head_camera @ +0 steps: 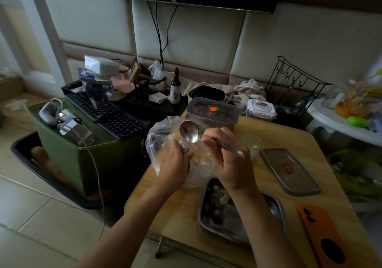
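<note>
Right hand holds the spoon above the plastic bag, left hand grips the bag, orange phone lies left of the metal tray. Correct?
Not quite. In the head view the orange phone lies right of the metal tray, not left. The rest stands: the right hand holds the spoon above the plastic bag and the left hand grips the bag.

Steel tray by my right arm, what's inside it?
The tray holds a small heap of pale nut-like pieces and dark bits at its left end. The right forearm crosses over it, hiding the middle; what lies under there cannot be seen.
</note>
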A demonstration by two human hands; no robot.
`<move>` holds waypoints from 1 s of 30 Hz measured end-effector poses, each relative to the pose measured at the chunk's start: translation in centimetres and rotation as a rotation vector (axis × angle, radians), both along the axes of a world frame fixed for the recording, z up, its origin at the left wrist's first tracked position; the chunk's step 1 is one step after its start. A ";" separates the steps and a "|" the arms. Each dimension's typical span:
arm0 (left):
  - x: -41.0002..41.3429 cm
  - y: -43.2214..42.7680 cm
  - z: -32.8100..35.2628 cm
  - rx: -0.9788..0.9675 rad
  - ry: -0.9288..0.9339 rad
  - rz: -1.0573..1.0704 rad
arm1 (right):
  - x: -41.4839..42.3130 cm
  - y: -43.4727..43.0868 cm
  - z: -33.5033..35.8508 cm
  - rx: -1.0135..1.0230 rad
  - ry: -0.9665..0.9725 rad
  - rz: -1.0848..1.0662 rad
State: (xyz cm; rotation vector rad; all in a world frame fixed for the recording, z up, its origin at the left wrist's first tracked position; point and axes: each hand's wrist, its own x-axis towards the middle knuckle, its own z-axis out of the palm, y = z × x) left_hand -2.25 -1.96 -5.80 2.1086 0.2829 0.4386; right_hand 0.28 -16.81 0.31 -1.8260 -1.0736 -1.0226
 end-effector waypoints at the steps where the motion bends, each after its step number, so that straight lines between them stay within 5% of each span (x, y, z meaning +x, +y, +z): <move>1: -0.1 0.0 0.1 -0.009 -0.008 0.002 | 0.1 0.0 -0.1 -0.004 -0.003 -0.003; 7: 0.0 0.1 0.0 -0.023 -0.025 0.029 | 0.6 -0.5 -0.4 0.078 0.164 -0.088; 13: -0.5 0.1 0.6 -0.069 -0.059 0.070 | 2.6 -2.0 -1.8 0.481 0.992 -0.217; 17: -0.7 0.1 0.8 -0.123 -0.077 0.062 | 4.4 -3.1 -3.5 0.553 1.385 -0.215; 25: -0.8 -0.5 1.6 -0.137 -0.089 -0.032 | 4.3 -4.9 -2.7 0.687 1.638 -0.109; 30: -1.3 -1.4 2.2 -0.348 -0.080 -0.175 | 4.0 -5.9 -2.6 0.854 1.871 0.102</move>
